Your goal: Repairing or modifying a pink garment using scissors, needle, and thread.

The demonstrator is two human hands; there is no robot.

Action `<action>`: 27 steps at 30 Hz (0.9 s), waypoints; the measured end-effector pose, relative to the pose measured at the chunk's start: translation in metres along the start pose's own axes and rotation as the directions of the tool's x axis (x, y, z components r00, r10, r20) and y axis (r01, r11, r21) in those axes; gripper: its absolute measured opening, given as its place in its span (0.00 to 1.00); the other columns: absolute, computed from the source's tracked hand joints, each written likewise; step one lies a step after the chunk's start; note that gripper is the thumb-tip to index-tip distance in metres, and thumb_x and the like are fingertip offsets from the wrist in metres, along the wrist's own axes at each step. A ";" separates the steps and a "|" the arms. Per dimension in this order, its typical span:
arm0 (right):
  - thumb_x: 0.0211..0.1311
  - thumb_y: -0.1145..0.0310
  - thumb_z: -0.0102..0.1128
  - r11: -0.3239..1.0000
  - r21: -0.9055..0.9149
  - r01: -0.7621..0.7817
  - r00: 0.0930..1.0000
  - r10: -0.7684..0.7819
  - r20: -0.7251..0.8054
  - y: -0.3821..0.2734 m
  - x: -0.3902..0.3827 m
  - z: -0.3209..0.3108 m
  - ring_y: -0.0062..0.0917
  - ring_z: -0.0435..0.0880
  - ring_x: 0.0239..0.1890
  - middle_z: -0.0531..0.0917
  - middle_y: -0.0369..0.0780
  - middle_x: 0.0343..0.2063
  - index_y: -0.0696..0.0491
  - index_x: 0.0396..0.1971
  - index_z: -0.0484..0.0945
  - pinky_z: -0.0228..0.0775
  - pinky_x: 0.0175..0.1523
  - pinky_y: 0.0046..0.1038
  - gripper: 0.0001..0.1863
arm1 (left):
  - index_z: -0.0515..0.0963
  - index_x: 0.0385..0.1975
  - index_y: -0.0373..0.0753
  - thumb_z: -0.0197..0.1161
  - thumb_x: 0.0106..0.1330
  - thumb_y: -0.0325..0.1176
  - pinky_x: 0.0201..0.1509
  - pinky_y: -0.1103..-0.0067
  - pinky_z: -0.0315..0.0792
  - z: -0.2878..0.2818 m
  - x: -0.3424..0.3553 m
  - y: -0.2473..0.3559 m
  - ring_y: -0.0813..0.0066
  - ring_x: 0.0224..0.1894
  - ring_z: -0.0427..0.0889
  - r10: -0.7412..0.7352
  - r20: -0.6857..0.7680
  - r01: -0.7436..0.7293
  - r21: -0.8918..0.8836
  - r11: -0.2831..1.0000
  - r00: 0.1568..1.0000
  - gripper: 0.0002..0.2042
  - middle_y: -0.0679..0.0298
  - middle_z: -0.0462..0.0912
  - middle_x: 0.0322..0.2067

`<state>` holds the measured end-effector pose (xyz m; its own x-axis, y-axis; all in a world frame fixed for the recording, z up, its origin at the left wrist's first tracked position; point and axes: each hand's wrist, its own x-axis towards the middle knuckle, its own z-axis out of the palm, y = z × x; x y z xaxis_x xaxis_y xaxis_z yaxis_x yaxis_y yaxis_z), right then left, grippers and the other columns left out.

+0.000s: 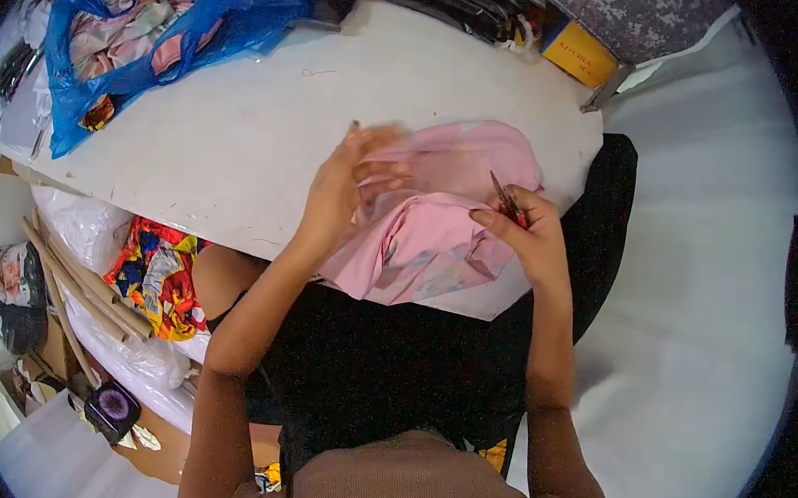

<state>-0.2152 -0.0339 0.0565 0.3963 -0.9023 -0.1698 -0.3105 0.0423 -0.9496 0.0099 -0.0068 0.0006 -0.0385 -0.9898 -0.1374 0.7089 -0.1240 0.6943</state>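
A pink cloth (pixel 436 252) with faint grey-blue patches lies bunched at the front edge of the white table, part of it hanging over my lap. At its left side is my left hand (pixel 353 176), fingers apart and blurred by motion; I see nothing held in it. My right hand (pixel 532 229) is closed around small pointed scissors (pixel 511 201) with dark blades and a bit of red at the handle. The blades point up and to the left. That hand's thumb rests against the cloth's right part. Its other fingers are partly hidden.
A blue plastic bag (pixel 239 16) of patterned cloth stands at the far left of the table (pixel 230 145). A loose thread (pixel 317 73) lies near the middle. At the back right is a yellow box (pixel 579 54). Cardboard tubes (pixel 82 278) and colourful fabric (pixel 161 274) sit below left.
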 end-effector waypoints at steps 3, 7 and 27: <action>0.51 0.76 0.65 0.999 -0.012 0.044 0.999 -0.044 -0.018 -0.002 -0.002 0.002 0.10 0.67 0.24 0.72 0.29 0.20 0.58 0.24 0.74 0.60 0.31 0.14 0.07 | 0.72 0.48 0.34 0.56 0.65 0.31 0.51 0.80 0.70 0.004 -0.004 -0.009 0.71 0.48 0.76 0.099 0.113 -0.117 0.167 0.979 0.989 0.14 0.57 0.76 0.47; 0.51 0.77 0.63 0.995 0.010 0.095 0.984 -0.092 -0.153 -0.002 -0.005 -0.007 0.09 0.66 0.23 0.72 0.28 0.20 0.57 0.24 0.74 0.57 0.29 0.13 0.06 | 0.72 0.49 0.35 0.58 0.61 0.30 0.51 0.78 0.70 0.002 -0.009 -0.016 0.69 0.50 0.74 0.056 0.335 -0.265 0.619 0.739 0.940 0.16 0.59 0.74 0.51; 0.58 0.71 0.57 0.852 0.492 0.179 0.901 0.060 -0.431 -0.001 -0.010 -0.051 0.05 0.59 0.14 0.69 0.24 0.16 0.51 0.22 0.74 0.43 0.19 0.13 0.05 | 0.77 0.34 0.35 0.58 0.59 0.30 0.42 0.82 0.68 -0.050 0.011 0.040 0.77 0.32 0.76 0.144 0.120 -0.187 0.640 0.745 0.982 0.07 0.67 0.79 0.29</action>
<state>-0.2631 -0.0466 0.0730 -0.0337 -0.9948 -0.0962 0.2320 0.0859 -0.9689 0.0731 -0.0190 -0.0079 -0.0202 -0.9986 0.0496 0.0848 0.0478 0.9953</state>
